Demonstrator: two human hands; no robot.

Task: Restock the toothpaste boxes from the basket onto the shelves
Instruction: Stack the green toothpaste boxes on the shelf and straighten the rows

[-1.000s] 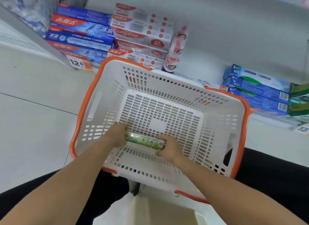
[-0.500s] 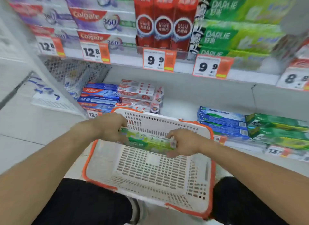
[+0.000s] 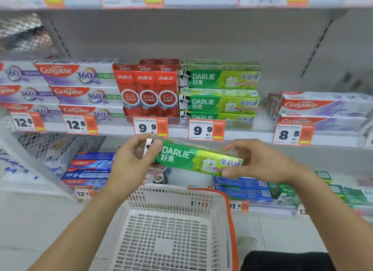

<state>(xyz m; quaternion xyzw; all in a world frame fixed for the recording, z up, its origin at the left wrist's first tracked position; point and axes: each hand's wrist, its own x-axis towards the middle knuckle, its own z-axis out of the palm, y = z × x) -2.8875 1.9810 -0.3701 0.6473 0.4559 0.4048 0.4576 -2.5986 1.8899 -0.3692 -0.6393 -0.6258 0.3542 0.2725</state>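
A green Darlie toothpaste box (image 3: 193,159) is held lengthwise in front of me, just below the middle shelf edge (image 3: 248,134). My left hand (image 3: 137,159) pinches its left end. Its right end sits in the curled fingers of my right hand (image 3: 256,161). Directly above, on the middle shelf, a stack of matching green Darlie boxes (image 3: 220,91) lies behind a 9.9 price tag. The white basket with an orange rim (image 3: 232,220) sits below my hands, and its visible floor holds nothing.
Purple Colgate 360 boxes (image 3: 78,83) and upright red boxes (image 3: 147,91) fill the middle shelf left of the Darlie stack; white Colgate boxes (image 3: 323,109) lie to the right. Blue boxes (image 3: 88,170) and more blue and green boxes (image 3: 244,188) sit on the bottom shelf.
Both hands lifted the green box out of the basket and raised it to just below the middle shelf. The view tilted up from the basket to the shelves.
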